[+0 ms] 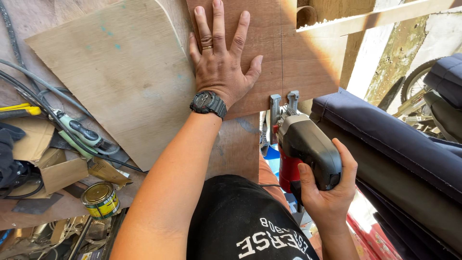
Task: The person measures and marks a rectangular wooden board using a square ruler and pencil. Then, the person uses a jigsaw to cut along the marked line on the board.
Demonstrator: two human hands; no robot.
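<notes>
The left hand lies flat, fingers spread, on the reddish plywood board. At the board's near edge, the right hand grips a jigsaw, fingers wrapped round its handle.

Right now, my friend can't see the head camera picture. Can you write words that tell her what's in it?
A person's left hand presses flat on a reddish-brown plywood sheet while the right hand grips a grey and red jigsaw at the sheet's near edge, lined up with a thin line. Left of them lie a paler board, cables and a small yellow tin.
</notes>
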